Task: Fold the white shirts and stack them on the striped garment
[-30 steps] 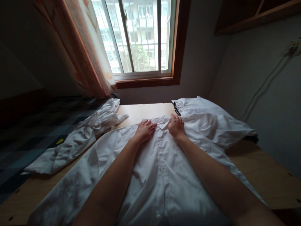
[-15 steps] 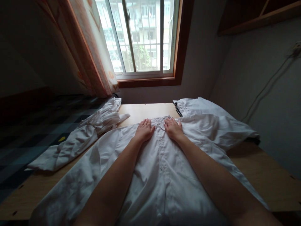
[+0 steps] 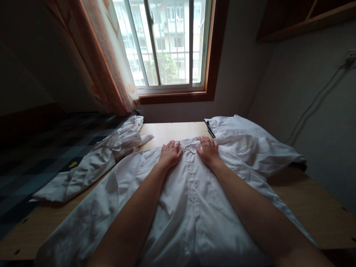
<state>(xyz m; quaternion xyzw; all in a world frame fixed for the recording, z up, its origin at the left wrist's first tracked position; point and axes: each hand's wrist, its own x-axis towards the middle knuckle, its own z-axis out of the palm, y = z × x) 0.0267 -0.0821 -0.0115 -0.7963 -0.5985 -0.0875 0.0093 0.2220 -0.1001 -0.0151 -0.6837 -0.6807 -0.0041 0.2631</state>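
Left hand [image 3: 170, 153] and right hand [image 3: 208, 150] flat, unclenched on shirt [image 3: 179, 200], toward far edge of surface [image 3: 172, 129] — uneven pressure could crease collar [image 3: 190, 149].

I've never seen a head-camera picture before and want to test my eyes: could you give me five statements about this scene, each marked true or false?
1. The left hand and the right hand both rest on a white shirt. True.
2. The left hand is clenched in a fist. False: it lies open on the cloth.
3. The shirt is spread over a wooden surface. True.
4. A patterned curtain hangs at the left of the window. True.
5. A cable runs along the wall at the far left. False: the cable is on the wall at the right.
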